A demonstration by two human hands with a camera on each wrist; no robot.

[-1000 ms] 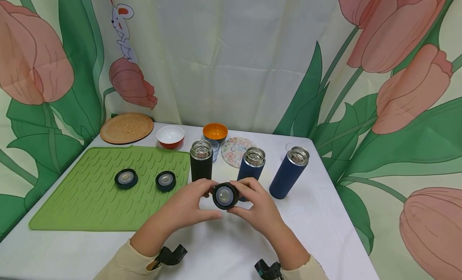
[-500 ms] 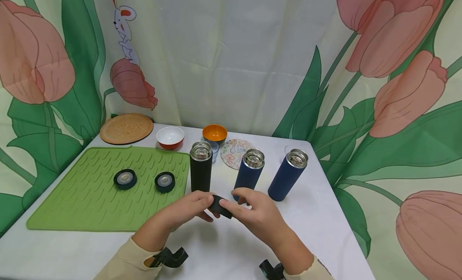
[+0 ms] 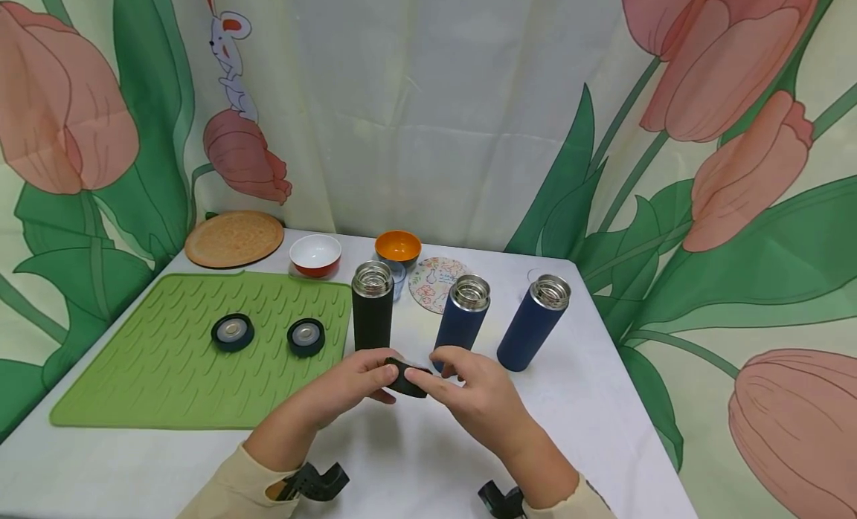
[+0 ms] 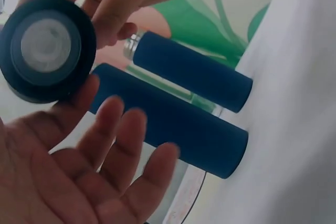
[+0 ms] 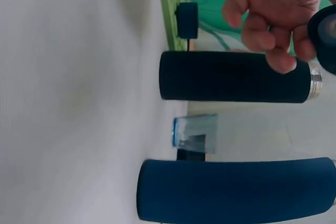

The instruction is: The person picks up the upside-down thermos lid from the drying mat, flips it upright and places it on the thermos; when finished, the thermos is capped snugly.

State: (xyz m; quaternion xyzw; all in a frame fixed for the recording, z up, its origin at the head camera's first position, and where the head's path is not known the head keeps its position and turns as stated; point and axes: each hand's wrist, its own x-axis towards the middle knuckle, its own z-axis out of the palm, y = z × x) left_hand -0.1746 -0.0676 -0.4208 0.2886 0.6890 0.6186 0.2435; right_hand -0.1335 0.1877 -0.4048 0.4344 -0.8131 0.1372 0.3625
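Left hand: the left hand [image 3: 355,389] grips the dark lid [image 3: 405,378] from its own side, thumb and fingertips curled against the rim; in the left wrist view the other fingers [image 4: 113,140] lie spread and relaxed below the lid [image 4: 47,48].
Right hand: the right hand [image 3: 469,396] pinches the same lid from the opposite side, forefinger laid along its top edge, the rest of the fingers loosely curled.
Lid: held between both hands above the white surface [image 3: 415,459], edge-on to the head camera; the left wrist view shows its inner face with a pale round insert.
Black flask: the black flask [image 3: 373,307] stands upright and uncapped just beyond the left hand's fingertips.
Blue flasks: one blue flask [image 3: 463,314] stands open just beyond the right hand; the second blue flask [image 3: 535,322] stands farther out past the right hand, apart from it.
Spare lids: two more lids [image 3: 232,331] [image 3: 306,337] lie inner face up on the green mat [image 3: 134,385], well out past the left hand.
Farther back: beyond both hands and behind the flasks sit a white bowl [image 3: 315,254], an orange bowl [image 3: 398,247], a small clear glass [image 5: 195,133] and a floral coaster [image 3: 435,277]; a round woven mat [image 3: 234,238] lies at the far corner beyond the left hand.
Sleeves: cream sleeves [image 3: 228,489] cover both forearms.
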